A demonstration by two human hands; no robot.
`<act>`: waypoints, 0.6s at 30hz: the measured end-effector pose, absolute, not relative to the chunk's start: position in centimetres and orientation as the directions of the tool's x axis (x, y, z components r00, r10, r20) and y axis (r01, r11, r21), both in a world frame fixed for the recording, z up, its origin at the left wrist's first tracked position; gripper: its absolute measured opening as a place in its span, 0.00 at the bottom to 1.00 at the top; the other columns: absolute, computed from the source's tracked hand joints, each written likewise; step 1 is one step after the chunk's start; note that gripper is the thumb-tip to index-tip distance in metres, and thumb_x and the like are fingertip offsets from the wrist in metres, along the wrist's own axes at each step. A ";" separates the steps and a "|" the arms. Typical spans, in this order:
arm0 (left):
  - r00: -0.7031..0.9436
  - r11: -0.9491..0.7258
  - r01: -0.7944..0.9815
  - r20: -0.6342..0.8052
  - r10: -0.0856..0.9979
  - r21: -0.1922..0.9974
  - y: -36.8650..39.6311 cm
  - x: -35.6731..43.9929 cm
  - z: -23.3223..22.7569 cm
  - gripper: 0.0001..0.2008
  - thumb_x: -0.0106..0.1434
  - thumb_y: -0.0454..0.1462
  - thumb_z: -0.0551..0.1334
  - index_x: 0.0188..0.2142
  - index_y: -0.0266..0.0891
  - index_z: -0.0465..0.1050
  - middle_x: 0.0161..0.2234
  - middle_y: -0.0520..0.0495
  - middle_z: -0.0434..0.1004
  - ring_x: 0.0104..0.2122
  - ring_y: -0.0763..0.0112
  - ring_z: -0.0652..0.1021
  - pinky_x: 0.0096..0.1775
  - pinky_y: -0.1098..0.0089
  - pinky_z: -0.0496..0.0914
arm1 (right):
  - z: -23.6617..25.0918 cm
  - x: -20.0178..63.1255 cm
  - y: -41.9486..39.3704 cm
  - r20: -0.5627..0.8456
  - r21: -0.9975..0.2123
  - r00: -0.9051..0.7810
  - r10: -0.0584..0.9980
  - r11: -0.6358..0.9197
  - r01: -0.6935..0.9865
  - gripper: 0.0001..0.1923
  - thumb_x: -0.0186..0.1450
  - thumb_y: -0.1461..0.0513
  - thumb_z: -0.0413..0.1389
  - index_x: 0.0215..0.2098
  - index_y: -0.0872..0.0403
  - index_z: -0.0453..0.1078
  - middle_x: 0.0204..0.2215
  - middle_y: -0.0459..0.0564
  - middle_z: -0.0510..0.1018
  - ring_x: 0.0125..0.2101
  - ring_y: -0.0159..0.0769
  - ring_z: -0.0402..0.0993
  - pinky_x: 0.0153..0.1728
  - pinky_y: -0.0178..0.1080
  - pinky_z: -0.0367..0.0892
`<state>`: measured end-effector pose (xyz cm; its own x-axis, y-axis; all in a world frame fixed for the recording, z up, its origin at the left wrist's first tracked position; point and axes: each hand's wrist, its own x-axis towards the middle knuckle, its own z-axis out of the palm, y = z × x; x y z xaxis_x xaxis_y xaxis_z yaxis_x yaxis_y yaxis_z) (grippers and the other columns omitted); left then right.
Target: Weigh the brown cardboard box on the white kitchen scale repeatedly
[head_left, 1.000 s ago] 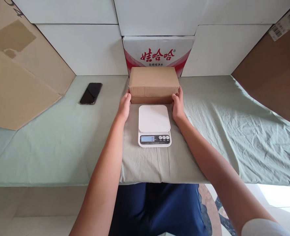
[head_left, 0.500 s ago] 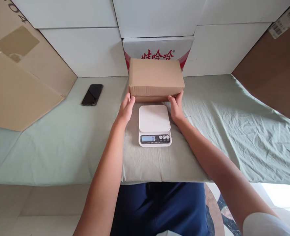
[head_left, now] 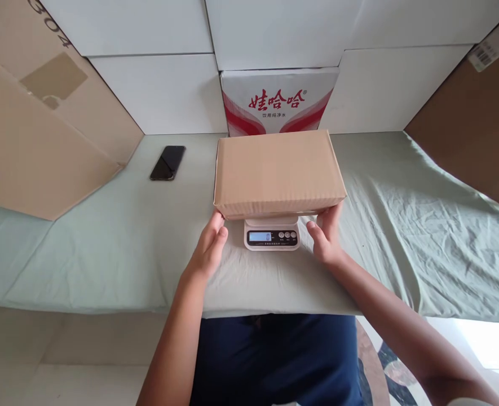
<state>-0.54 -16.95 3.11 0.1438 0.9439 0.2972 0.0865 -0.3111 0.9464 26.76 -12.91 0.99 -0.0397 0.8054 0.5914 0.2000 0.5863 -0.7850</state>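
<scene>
A plain brown cardboard box (head_left: 278,172) is held level over a small white digital scale (head_left: 272,237), hiding most of its platform. The scale's display reads 0. My left hand (head_left: 209,248) grips the box's near left bottom corner, fingers underneath. My right hand (head_left: 327,239) holds the near right bottom corner the same way. Whether the box touches the platform cannot be told.
A black phone (head_left: 168,163) lies on the pale green cloth (head_left: 105,237) at the back left. A white-and-red printed carton (head_left: 277,101) stands against the white back wall. Brown cardboard sheets lean at the left (head_left: 33,146) and right (head_left: 477,124).
Both hands lifted the box from the cloth behind the scale and brought it toward me, over the scale. The display still reads 0.
</scene>
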 end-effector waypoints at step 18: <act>0.116 -0.302 0.057 0.294 0.949 0.952 -16.9 -0.5 1.8 0.37 0.71 0.58 0.51 0.72 0.43 0.54 0.73 0.39 0.58 0.75 0.51 0.53 0.73 0.50 0.49 | 0.9 25.6 -13.6 0.510 -0.857 0.084 0.856 0.498 0.132 0.32 0.66 0.44 0.54 0.65 0.40 0.56 0.57 0.53 0.69 0.58 0.50 0.68 0.62 0.58 0.66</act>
